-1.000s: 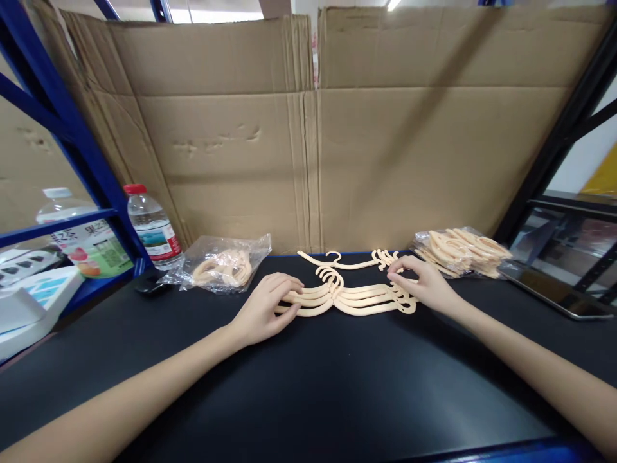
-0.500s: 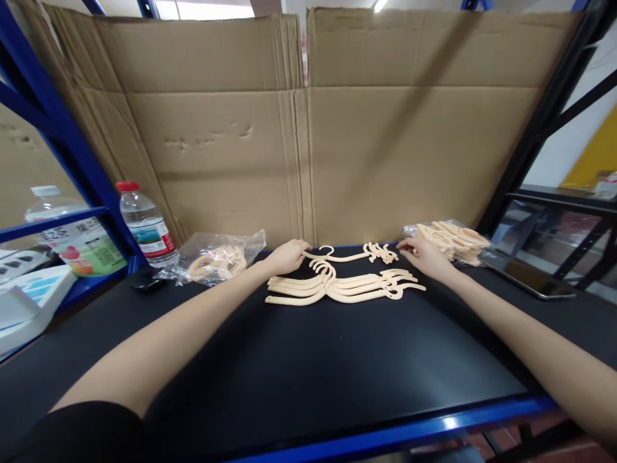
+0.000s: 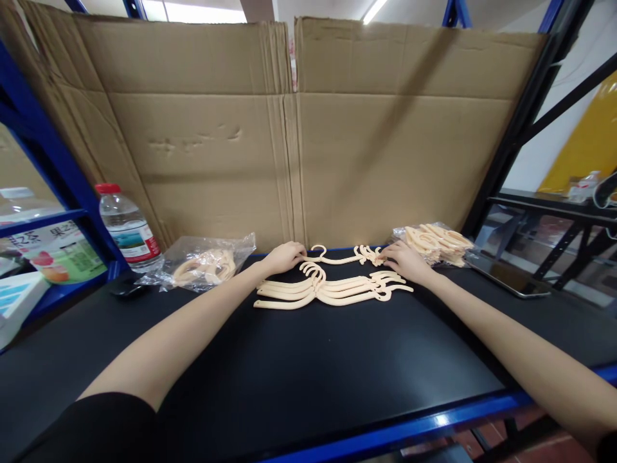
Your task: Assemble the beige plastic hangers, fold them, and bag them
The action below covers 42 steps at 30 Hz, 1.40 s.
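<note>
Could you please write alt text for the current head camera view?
A person's left hand is at one end of a beige hanger, right hand at curved pieces by the other end, behind overlapping hangers on a black table. Clear bags lie either side.

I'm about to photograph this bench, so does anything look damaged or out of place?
The tall brown cardboard wall looks worn: its left panel has small dents, and the seam gapes at the top. The curved cream hangers show no obvious damage.
</note>
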### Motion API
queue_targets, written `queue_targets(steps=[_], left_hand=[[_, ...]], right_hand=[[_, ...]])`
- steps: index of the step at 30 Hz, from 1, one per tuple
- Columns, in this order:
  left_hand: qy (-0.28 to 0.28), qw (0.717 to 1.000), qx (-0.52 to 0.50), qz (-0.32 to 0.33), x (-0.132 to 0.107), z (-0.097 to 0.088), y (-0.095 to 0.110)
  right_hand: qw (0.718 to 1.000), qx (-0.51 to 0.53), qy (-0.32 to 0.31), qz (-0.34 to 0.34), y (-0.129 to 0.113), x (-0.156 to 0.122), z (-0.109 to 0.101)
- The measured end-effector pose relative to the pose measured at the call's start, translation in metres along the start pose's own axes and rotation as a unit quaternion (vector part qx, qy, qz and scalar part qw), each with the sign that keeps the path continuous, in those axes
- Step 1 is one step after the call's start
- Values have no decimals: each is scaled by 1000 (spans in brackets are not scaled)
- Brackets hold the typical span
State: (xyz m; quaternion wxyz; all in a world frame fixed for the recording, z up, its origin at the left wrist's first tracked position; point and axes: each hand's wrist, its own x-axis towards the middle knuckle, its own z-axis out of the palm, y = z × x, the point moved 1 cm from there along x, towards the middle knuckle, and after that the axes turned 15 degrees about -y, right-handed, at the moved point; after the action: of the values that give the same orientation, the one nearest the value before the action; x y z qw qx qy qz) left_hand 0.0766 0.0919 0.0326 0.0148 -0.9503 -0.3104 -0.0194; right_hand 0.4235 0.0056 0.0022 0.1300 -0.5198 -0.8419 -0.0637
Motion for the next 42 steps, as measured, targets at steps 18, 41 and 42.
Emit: queue_targets(steps=[18, 41, 42], left_hand=[[166, 977, -11, -132, -73, -46, 59], [236, 953, -183, -46, -121, 9, 97], [235, 954, -183, -46, -121, 9, 97]], right_hand=[[913, 260, 280, 141, -48, -17, -48], [654, 741, 22, 151, -115, -24, -28], [657, 738, 17, 151, -114, -24, -28]])
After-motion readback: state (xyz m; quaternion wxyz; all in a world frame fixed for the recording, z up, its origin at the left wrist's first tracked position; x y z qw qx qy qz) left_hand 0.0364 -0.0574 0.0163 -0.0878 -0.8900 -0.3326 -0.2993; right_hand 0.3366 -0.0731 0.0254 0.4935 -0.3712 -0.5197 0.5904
